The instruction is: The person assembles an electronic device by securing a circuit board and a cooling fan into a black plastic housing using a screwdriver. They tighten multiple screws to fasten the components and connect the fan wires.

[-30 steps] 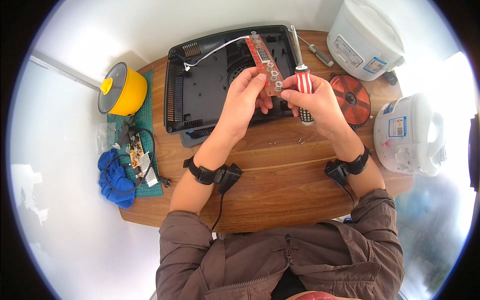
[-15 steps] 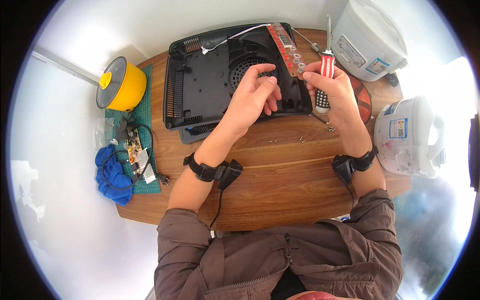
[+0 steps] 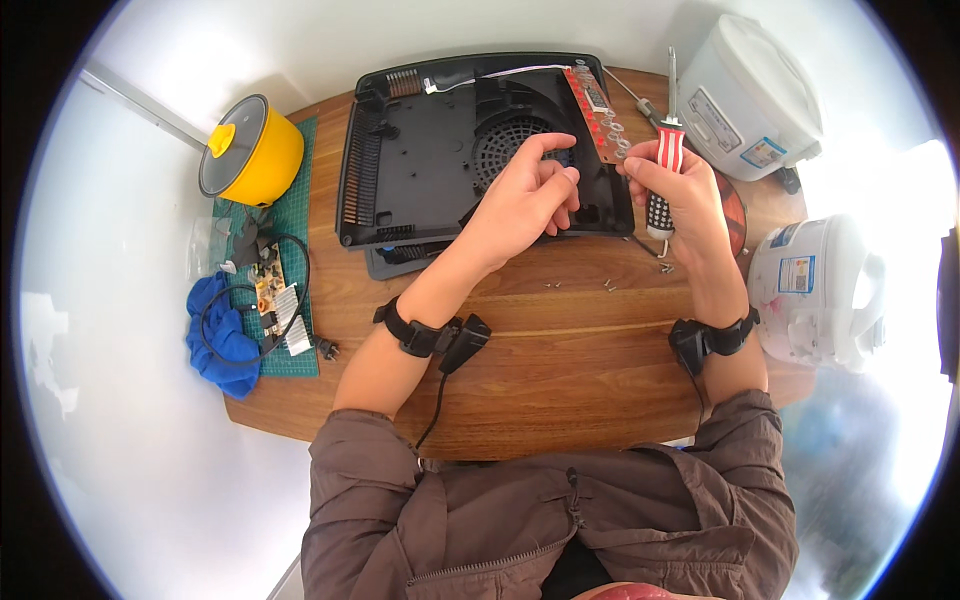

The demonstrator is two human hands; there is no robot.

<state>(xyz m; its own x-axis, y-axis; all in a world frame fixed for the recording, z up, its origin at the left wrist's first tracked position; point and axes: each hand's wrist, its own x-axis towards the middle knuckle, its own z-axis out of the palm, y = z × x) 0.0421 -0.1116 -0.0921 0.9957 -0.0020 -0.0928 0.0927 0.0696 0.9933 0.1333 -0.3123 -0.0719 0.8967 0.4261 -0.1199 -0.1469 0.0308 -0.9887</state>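
Observation:
My right hand is closed around a screwdriver with a red-and-white striped handle, its shaft pointing away from me. Thumb and forefinger of that hand also pinch the near end of a narrow reddish circuit board. The board hangs over the right part of an upturned black plastic housing. A white cable runs left from the board's far end, its plug over the housing. My left hand hovers above the round fan grille, fingers loosely bent and apart, holding nothing.
Several small screws lie on the wooden table. Two white cookers stand at the right. On the left, a yellow pot, a blue cloth and a second circuit board with a power cord sit on or beside a green mat.
The whole view has shifted a little, so things appear slightly lower and mostly farther right. Both hands keep nearly the same pose, the right still gripping the screwdriver and the board.

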